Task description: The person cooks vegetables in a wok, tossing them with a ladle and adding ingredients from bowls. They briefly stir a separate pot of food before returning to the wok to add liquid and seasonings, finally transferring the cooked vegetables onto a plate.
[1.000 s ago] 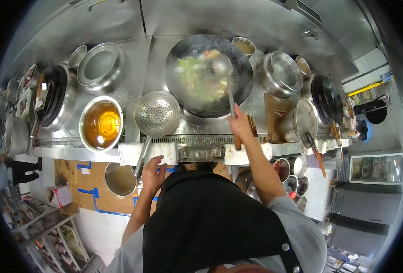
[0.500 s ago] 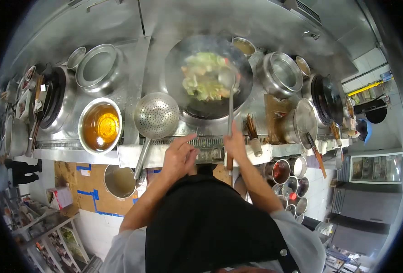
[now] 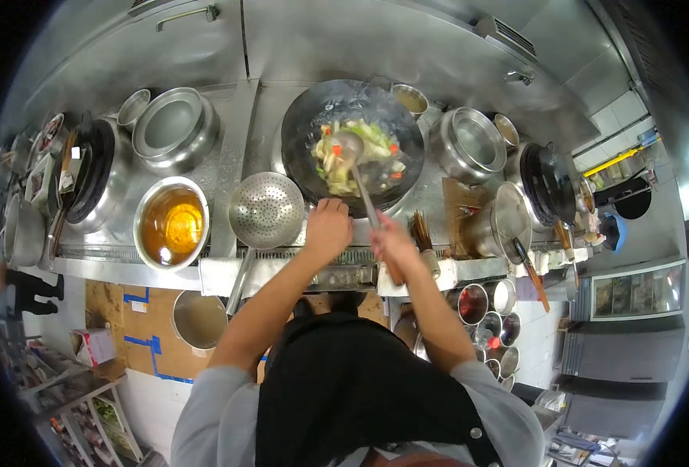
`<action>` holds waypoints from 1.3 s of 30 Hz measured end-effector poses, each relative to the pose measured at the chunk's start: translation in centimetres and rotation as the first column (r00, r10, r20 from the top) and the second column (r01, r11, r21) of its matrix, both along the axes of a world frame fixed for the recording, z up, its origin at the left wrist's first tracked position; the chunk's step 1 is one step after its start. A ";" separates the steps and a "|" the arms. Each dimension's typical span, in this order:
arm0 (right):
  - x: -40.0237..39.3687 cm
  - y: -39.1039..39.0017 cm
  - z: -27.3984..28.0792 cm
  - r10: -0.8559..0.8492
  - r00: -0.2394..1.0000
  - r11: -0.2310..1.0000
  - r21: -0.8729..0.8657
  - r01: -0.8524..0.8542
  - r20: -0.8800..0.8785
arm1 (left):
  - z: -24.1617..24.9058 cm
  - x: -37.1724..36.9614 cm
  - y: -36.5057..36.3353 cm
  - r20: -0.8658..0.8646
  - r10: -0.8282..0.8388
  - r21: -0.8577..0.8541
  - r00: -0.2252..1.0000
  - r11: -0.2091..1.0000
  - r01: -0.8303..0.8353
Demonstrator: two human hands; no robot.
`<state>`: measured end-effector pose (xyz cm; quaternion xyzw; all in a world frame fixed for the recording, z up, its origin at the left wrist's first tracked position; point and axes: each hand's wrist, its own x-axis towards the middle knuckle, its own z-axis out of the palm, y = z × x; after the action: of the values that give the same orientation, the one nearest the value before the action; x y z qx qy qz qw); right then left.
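My right hand (image 3: 393, 243) is wrapped round the handle of a long ladle (image 3: 349, 145), whose bowl rests among the food in the wok. Sliced greens with orange and pale pieces (image 3: 370, 143) lie in the dark wok (image 3: 301, 124), and a little steam rises. My left hand (image 3: 329, 227) is closed at the wok's near edge; what its fingers grip there is hidden. To its left, a perforated strainer (image 3: 266, 210) lies with its handle over the counter edge.
A bowl of amber oil (image 3: 171, 222) stands left of the strainer. Nested metal bowls (image 3: 168, 124) are farther back. On the right are a pot with a mesh strainer (image 3: 513, 222), a bamboo brush (image 3: 424, 237) and several containers (image 3: 473, 303) below the counter.
My left hand has moved from open above the counter to the wok's near edge and closed. The ladle has shifted left, the wok sits tilted differently, and there is less steam.
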<state>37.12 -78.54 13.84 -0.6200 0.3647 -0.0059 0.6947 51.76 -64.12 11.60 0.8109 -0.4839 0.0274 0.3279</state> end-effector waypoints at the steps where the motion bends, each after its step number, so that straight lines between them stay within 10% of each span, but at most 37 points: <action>1: 1.2 -2.3 -0.3 0.002 1.000 0.999 -0.034 -0.002 0.010 | -0.9 0.4 -0.7 0.002 0.031 0.130 1.000 0.991 -0.031; 4: 2.6 -4.5 -0.5 0.042 0.999 0.933 -0.357 -0.032 0.021 | -2.4 0.4 -0.6 0.164 0.022 0.135 0.986 0.990 -0.045; 6: -1.3 -1.9 -6.2 0.011 1.000 0.537 -0.843 -0.006 0.000 | -1.4 -0.2 0.1 0.166 0.027 0.112 0.986 0.993 -0.046; 8: -1.8 0.2 -6.0 -0.009 1.000 0.558 -0.830 -0.009 -0.017 | -1.0 0.0 -0.1 0.161 0.026 0.098 0.987 0.994 -0.042; 10: -1.6 4.3 1.1 -0.003 0.999 0.962 -0.274 -0.011 -0.048 | -1.8 0.0 -0.2 0.148 0.010 0.106 0.989 0.994 -0.026; 13: 2.1 -4.4 0.4 0.081 0.996 0.997 0.004 -0.081 -0.033 | -2.8 0.0 -0.6 0.109 0.004 0.105 0.994 0.994 -0.016; 14: 2.1 -4.8 -0.8 0.080 0.996 0.959 -0.271 -0.089 -0.043 | -2.6 0.0 -0.5 0.110 0.005 0.087 0.994 0.996 -0.015; 18: -0.8 -1.0 -8.3 0.065 0.995 0.278 -0.959 0.059 0.080 | -2.3 0.5 -0.2 0.101 0.016 0.066 0.995 0.998 -0.023; 20: -1.4 0.6 -7.4 0.033 0.996 0.507 -0.860 0.055 0.083 | -3.0 0.9 -0.8 0.087 0.025 0.067 0.996 0.997 -0.030; 22: -0.4 1.8 -0.5 0.022 0.996 0.997 -0.067 -0.028 -0.087 | -4.4 1.2 -1.2 0.075 0.019 0.069 0.997 0.997 -0.025; 25: 2.9 -6.5 -2.1 0.070 0.998 0.994 -0.087 -0.070 -0.005 | -3.9 0.8 -0.7 0.119 -0.001 0.027 0.993 1.000 -0.002; 28: 0.1 -3.5 -3.8 -0.020 0.989 0.581 -0.807 -0.106 -0.144 | -3.0 0.6 -0.7 0.089 0.036 0.040 0.995 0.998 -0.040; 30: -3.2 0.2 -5.9 0.002 0.999 0.458 -0.888 -0.043 -0.047 | -3.8 0.9 -0.5 0.142 -0.022 0.019 0.990 1.000 0.020; 32: -3.6 0.4 -5.2 0.036 0.997 0.716 -0.698 0.020 0.066 | -4.2 1.0 -0.4 0.079 -0.038 0.046 0.996 0.998 0.035; 34: -0.9 -1.3 2.8 -0.054 0.995 0.995 0.075 0.060 -0.078 | -3.7 0.8 -0.8 -0.094 -0.032 0.120 0.995 0.992 0.044; 37: 2.1 -6.6 1.2 0.093 0.991 0.975 -0.191 -0.109 -0.091 | -3.1 0.2 -1.1 0.005 0.047 0.049 0.999 0.998 -0.047; 39: -0.3 -3.9 -3.3 0.044 0.992 0.671 -0.732 -0.116 -0.116 | -2.5 0.1 -0.5 0.019 0.029 0.039 0.999 0.999 -0.030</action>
<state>36.80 -82.41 10.58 -0.8623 0.3343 -0.0943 0.3685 51.85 -64.60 9.11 0.8239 -0.4754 0.0302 0.3071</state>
